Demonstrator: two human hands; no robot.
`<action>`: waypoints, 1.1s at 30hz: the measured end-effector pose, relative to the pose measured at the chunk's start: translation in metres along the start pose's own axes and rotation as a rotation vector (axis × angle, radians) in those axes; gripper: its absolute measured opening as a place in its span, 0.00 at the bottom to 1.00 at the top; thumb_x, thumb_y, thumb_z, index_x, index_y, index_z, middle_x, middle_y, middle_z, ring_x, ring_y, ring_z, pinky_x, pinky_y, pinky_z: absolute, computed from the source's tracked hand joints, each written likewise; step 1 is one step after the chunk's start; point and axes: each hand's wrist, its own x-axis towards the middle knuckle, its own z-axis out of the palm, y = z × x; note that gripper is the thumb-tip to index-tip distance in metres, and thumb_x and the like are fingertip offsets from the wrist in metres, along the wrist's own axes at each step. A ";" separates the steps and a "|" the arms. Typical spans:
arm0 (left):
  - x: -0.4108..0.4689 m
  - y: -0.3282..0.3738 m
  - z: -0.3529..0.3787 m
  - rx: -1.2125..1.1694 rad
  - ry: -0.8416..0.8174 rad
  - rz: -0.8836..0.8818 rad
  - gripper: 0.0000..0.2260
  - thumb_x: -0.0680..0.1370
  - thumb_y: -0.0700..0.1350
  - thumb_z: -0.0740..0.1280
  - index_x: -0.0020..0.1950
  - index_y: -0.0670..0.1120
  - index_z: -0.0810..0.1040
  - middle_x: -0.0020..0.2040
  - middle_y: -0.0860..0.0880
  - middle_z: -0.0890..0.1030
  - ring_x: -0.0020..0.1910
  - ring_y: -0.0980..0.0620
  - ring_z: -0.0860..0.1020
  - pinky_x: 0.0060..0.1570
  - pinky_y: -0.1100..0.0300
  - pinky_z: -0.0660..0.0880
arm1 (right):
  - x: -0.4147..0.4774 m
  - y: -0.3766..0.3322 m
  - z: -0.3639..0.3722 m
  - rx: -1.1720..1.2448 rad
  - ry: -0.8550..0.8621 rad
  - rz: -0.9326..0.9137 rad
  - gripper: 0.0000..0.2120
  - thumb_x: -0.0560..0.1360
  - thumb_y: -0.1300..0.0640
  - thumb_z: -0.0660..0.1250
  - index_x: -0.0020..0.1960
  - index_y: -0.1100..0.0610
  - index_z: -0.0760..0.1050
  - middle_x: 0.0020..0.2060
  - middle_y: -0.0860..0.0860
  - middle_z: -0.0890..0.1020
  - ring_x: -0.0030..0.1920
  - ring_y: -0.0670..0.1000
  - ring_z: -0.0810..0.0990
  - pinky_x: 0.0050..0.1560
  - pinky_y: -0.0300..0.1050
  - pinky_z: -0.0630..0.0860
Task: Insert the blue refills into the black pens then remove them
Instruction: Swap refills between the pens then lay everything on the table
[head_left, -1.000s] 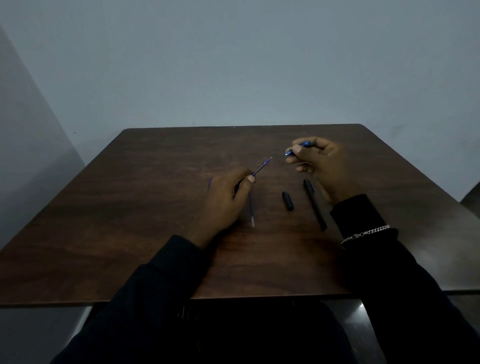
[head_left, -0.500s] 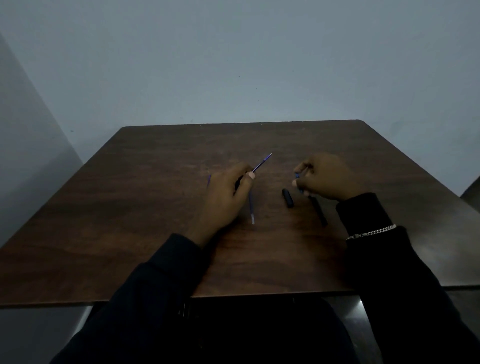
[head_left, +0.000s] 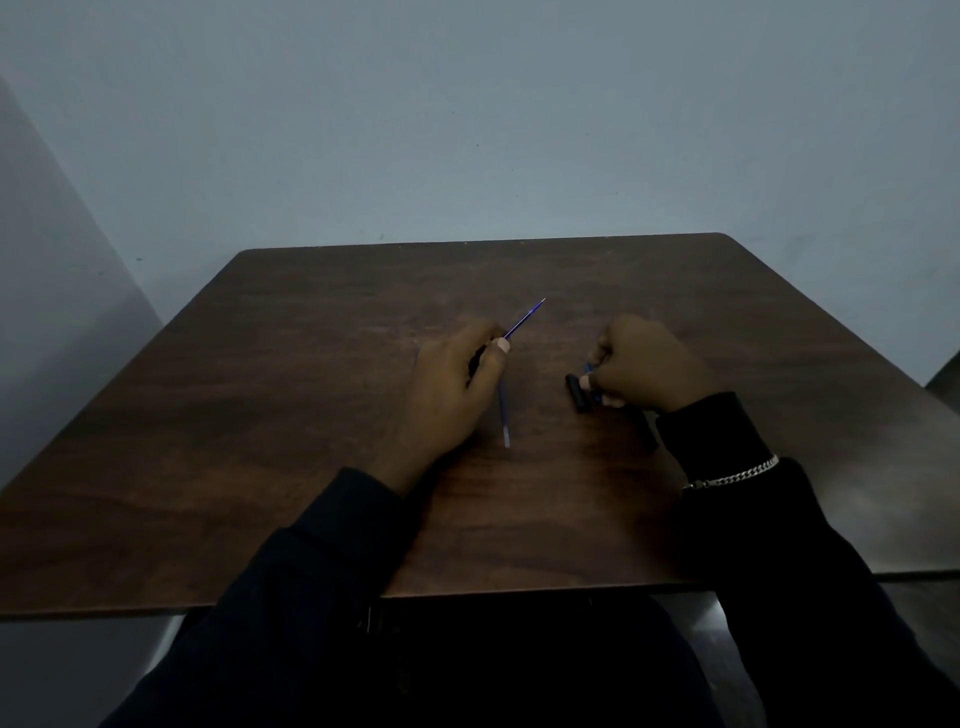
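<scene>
Dim grey walls back a dark brown wooden worktop (head_left: 322, 467). Left hand (head_left: 457, 384) is closed around a black pen barrel, barely visible in the palm, with a thin blue refill (head_left: 524, 320) projecting from it, angled up and away; this steadies the barrel and leaves the refill exposed for seating or withdrawal. A second thin blue refill (head_left: 504, 415) lies flat on the worktop just beside that hand, within reach. Right hand (head_left: 644, 369) is lowered to the surface, fingers pinched on a small blue part, touching a short black pen cap (head_left: 578, 394). Another black pen is likely hidden beneath that wrist.
</scene>
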 end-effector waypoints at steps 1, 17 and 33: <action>0.000 0.000 0.000 0.000 0.003 0.000 0.09 0.85 0.38 0.65 0.46 0.41 0.80 0.29 0.55 0.68 0.29 0.59 0.69 0.32 0.70 0.60 | 0.000 -0.001 0.001 0.003 -0.013 0.012 0.08 0.75 0.60 0.77 0.46 0.66 0.83 0.35 0.59 0.87 0.38 0.55 0.87 0.50 0.57 0.86; 0.001 -0.002 0.001 -0.006 -0.003 -0.019 0.09 0.85 0.39 0.64 0.46 0.43 0.78 0.30 0.55 0.69 0.29 0.58 0.69 0.32 0.66 0.61 | -0.004 -0.002 0.000 0.016 0.008 0.027 0.12 0.78 0.64 0.64 0.37 0.65 0.78 0.34 0.61 0.86 0.32 0.54 0.87 0.42 0.53 0.87; -0.002 -0.003 0.002 -0.020 -0.012 -0.002 0.10 0.86 0.39 0.62 0.46 0.40 0.77 0.33 0.44 0.77 0.33 0.46 0.76 0.36 0.52 0.69 | -0.011 -0.010 0.000 0.696 0.178 -0.275 0.03 0.80 0.55 0.72 0.48 0.53 0.84 0.40 0.53 0.88 0.37 0.47 0.87 0.36 0.39 0.81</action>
